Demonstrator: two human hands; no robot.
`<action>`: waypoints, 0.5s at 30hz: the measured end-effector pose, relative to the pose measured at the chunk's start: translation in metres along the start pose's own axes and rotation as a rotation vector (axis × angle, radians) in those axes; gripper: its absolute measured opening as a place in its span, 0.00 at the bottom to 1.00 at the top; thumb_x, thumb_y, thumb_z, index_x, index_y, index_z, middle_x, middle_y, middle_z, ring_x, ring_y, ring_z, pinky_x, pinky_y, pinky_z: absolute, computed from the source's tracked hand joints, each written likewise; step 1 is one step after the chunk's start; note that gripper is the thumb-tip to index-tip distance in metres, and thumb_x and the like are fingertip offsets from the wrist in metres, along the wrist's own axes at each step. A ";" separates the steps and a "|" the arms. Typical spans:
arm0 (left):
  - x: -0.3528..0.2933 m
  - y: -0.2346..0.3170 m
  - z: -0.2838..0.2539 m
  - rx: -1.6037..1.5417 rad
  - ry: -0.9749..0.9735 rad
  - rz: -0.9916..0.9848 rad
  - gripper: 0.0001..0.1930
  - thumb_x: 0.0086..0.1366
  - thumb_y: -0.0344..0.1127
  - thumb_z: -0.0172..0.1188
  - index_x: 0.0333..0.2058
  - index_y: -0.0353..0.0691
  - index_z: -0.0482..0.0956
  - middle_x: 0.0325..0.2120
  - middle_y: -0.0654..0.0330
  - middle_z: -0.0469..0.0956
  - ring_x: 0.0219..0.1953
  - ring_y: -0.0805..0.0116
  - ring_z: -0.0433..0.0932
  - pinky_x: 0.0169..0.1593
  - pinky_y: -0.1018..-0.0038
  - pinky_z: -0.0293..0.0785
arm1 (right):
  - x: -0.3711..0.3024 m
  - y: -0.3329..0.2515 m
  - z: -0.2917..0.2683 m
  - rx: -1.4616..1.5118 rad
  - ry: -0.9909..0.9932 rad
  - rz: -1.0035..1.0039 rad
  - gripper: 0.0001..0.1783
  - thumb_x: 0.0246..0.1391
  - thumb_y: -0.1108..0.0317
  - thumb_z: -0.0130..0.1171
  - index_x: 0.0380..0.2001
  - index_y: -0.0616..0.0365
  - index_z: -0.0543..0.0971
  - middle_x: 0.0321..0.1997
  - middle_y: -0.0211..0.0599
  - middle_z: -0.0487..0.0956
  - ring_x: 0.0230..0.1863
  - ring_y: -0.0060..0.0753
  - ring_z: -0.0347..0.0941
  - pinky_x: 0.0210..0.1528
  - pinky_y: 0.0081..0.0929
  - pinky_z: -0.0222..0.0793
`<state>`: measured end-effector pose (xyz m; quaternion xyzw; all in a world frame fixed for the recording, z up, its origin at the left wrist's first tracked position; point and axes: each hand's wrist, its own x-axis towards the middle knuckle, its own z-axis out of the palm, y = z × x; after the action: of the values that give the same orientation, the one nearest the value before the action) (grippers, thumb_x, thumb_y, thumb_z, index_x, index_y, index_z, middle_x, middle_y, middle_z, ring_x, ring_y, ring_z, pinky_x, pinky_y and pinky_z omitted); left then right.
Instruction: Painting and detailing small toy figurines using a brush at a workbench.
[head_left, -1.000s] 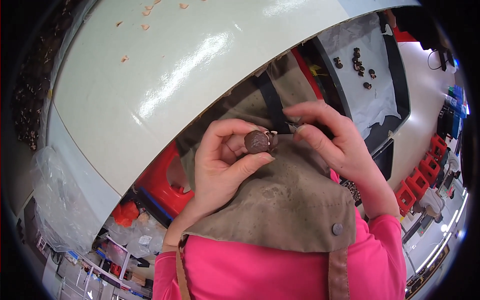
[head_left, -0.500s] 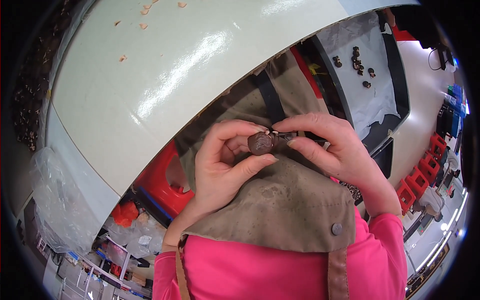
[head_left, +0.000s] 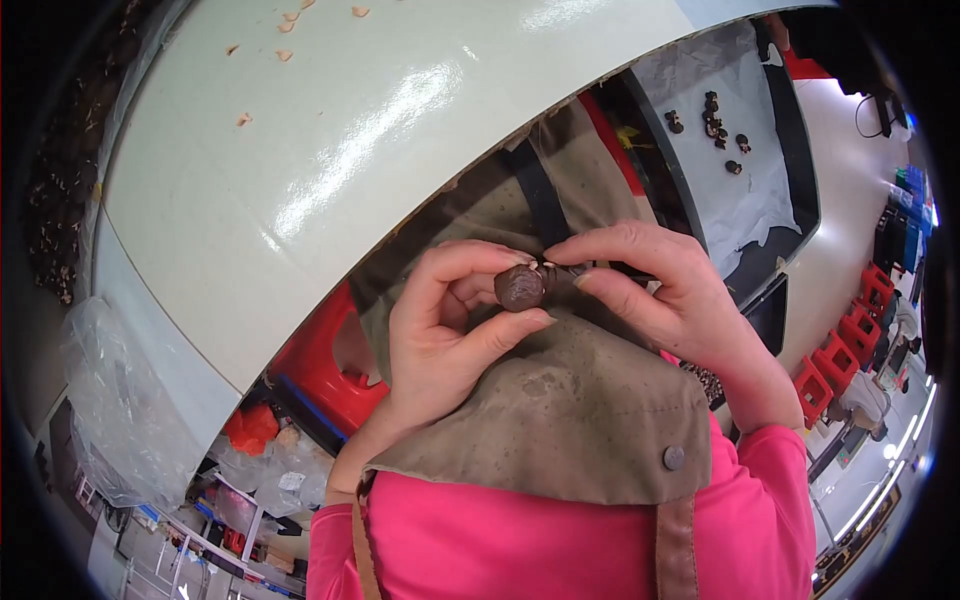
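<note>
My left hand (head_left: 440, 300) holds a small dark brown ball-shaped piece (head_left: 519, 288) between thumb and fingers, above my apron-covered lap. A few tiny pale bits stick out at the ball's upper right side. Close by on the right, the thumb and forefinger of my right hand (head_left: 655, 282) are pinched on a small dark part (head_left: 574, 270) beside the ball. Whether that part is joined to the ball cannot be made out. The brown apron (head_left: 560, 400) hangs below both hands.
Several pale petal-like chips (head_left: 284, 55) lie on the white table (head_left: 220, 220) ahead. At the right, a dark tray (head_left: 690, 170) lined with white sheet holds several small dark pieces (head_left: 714, 128). Red stools (head_left: 835, 360) stand far right; a clear plastic bag (head_left: 125, 390) hangs left.
Both hands stay almost where they were. The right fingertips and the small dark part have shifted very slightly, and the ball has turned a little.
</note>
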<state>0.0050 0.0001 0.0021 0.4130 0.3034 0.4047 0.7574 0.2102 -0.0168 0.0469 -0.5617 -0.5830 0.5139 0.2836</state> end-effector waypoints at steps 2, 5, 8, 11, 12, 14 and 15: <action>0.000 0.000 0.000 -0.002 0.001 -0.005 0.22 0.53 0.16 0.62 0.46 0.34 0.67 0.45 0.55 0.72 0.44 0.71 0.75 0.47 0.76 0.74 | -0.001 0.000 -0.001 -0.008 0.012 -0.003 0.12 0.51 0.75 0.56 0.41 0.60 0.78 0.38 0.38 0.80 0.38 0.36 0.75 0.40 0.27 0.70; -0.001 0.000 0.001 -0.003 0.001 0.002 0.22 0.53 0.16 0.62 0.46 0.34 0.67 0.45 0.55 0.71 0.44 0.71 0.75 0.47 0.76 0.73 | -0.002 -0.002 -0.002 -0.039 0.020 -0.008 0.12 0.51 0.75 0.56 0.41 0.60 0.78 0.38 0.38 0.80 0.39 0.36 0.76 0.40 0.27 0.70; 0.000 -0.001 0.001 0.000 0.004 0.003 0.22 0.53 0.16 0.62 0.46 0.35 0.67 0.45 0.55 0.71 0.44 0.71 0.75 0.47 0.76 0.73 | -0.002 -0.002 -0.003 -0.064 0.008 -0.010 0.12 0.50 0.75 0.57 0.41 0.60 0.78 0.38 0.39 0.80 0.38 0.36 0.76 0.40 0.27 0.70; 0.000 -0.001 0.001 0.018 -0.007 0.009 0.22 0.52 0.16 0.63 0.46 0.35 0.67 0.45 0.55 0.71 0.44 0.71 0.75 0.47 0.76 0.73 | -0.001 -0.003 -0.002 -0.071 -0.004 -0.011 0.13 0.50 0.74 0.58 0.41 0.60 0.78 0.38 0.38 0.80 0.38 0.36 0.75 0.40 0.27 0.70; 0.000 -0.001 0.001 0.031 -0.008 0.011 0.22 0.52 0.16 0.63 0.46 0.35 0.68 0.45 0.55 0.71 0.44 0.71 0.75 0.47 0.77 0.73 | -0.001 -0.002 -0.002 -0.077 -0.005 -0.012 0.13 0.50 0.74 0.58 0.41 0.59 0.78 0.38 0.38 0.80 0.38 0.37 0.75 0.40 0.27 0.70; 0.000 -0.001 0.001 0.045 -0.009 0.012 0.22 0.52 0.17 0.63 0.45 0.35 0.68 0.45 0.55 0.71 0.45 0.71 0.75 0.47 0.77 0.73 | -0.001 -0.002 -0.002 -0.093 -0.006 -0.023 0.13 0.50 0.74 0.58 0.41 0.59 0.78 0.37 0.38 0.80 0.38 0.37 0.75 0.39 0.27 0.70; 0.001 -0.001 0.001 0.060 -0.011 0.013 0.22 0.52 0.17 0.63 0.45 0.35 0.68 0.45 0.55 0.70 0.45 0.71 0.75 0.47 0.77 0.73 | 0.000 -0.001 -0.003 -0.109 -0.007 -0.033 0.13 0.50 0.74 0.58 0.41 0.59 0.79 0.37 0.38 0.80 0.37 0.37 0.75 0.38 0.28 0.70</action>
<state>0.0062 0.0000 0.0015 0.4398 0.3086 0.3980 0.7436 0.2124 -0.0162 0.0490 -0.5650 -0.6203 0.4785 0.2590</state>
